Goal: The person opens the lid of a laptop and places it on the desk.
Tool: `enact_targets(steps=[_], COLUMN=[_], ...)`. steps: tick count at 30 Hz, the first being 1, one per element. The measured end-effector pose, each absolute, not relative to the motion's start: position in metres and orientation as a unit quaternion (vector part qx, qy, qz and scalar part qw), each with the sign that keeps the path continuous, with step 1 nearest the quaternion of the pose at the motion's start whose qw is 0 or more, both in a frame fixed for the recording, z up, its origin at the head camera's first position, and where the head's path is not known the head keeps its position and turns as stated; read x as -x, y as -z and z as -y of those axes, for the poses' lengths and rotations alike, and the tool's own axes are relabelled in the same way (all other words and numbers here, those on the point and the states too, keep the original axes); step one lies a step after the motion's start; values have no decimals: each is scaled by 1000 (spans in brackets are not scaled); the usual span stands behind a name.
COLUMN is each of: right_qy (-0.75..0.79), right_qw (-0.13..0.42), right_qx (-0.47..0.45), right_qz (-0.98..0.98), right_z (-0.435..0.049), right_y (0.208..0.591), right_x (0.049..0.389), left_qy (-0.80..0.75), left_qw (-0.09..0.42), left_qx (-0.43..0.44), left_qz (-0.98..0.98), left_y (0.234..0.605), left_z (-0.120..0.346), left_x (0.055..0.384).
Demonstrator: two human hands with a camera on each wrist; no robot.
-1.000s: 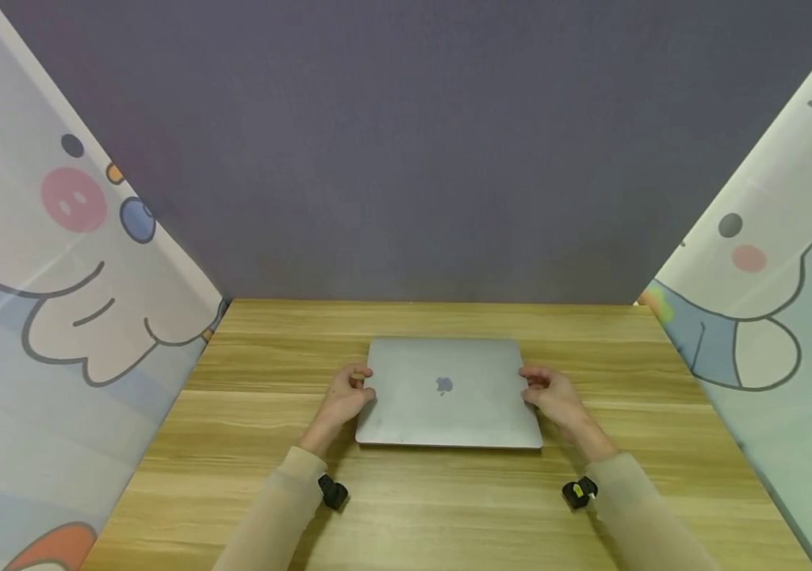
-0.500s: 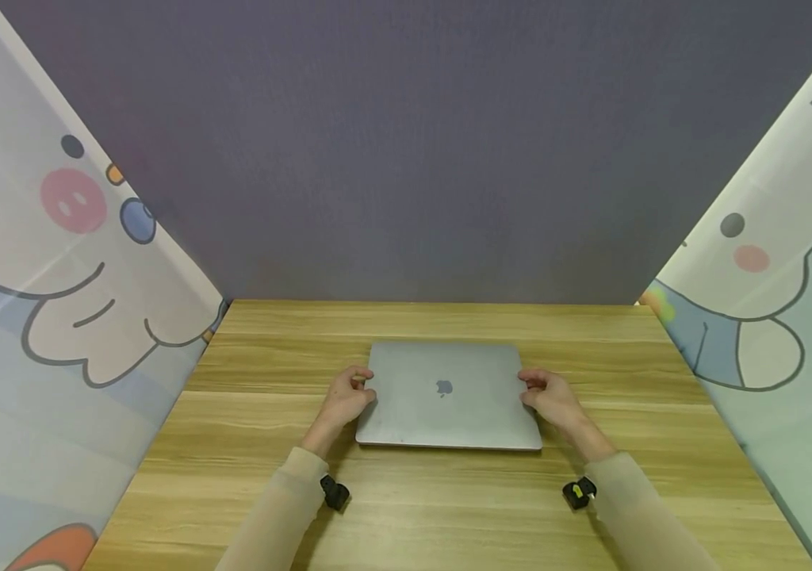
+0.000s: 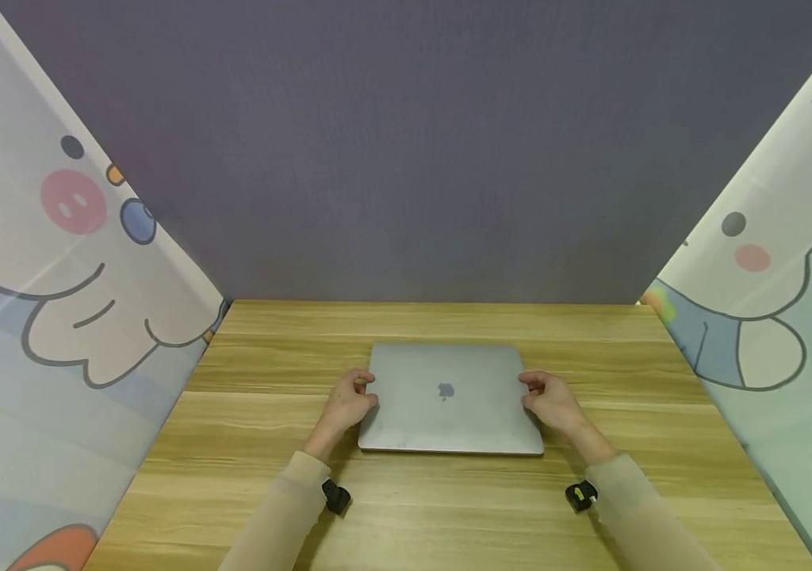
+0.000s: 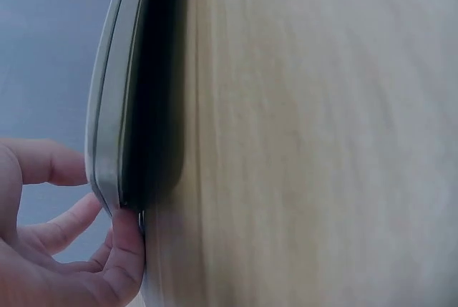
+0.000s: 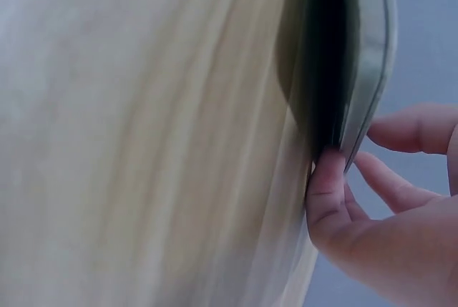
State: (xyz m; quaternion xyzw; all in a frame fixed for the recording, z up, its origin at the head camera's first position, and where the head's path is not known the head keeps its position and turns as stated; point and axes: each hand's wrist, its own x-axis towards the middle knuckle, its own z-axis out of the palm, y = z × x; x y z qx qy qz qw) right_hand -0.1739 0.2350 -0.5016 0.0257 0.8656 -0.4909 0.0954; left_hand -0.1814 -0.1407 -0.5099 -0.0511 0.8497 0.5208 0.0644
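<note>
A closed silver laptop [image 3: 445, 420] with a dark apple logo lies lid up in the middle of the head view. My left hand [image 3: 347, 400] grips its left side edge, and my right hand [image 3: 552, 400] grips the right one at about the same height. The left wrist view shows the laptop's thin side [image 4: 107, 128] between digits of the left hand [image 4: 64, 250], one of them tucked at its underside. Likewise, the right hand [image 5: 401, 214] pinches the opposite edge in the right wrist view. A dark band lies between laptop and tabletop in both wrist views.
The laptop is over a wood-grain table [image 3: 420, 515]. Behind the table rises a dark grey panel [image 3: 406, 159]. Cartoon-printed sheets [image 3: 13, 317] flank the left and right sides. Small black devices [image 3: 337, 497] sit at both wrists.
Both hands and the laptop have shifted slightly toward the person. The grip on both side edges looks the same throughout.
</note>
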Motion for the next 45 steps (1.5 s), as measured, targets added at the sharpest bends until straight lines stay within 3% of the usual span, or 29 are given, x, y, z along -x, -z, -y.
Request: enact_targets(steps=[33, 45], right_qy=[408, 322], right_qw=[62, -19], right_qx=[14, 84], right_qz=[-911, -943], right_z=[-232, -219], right_y=[502, 497], right_x=[167, 154], left_qy=[-412, -319], left_qw=[52, 25], left_qx=[-3, -63], left_qz=[-910, -945], left_y=[507, 503], left_z=[140, 142], left_x=[177, 163])
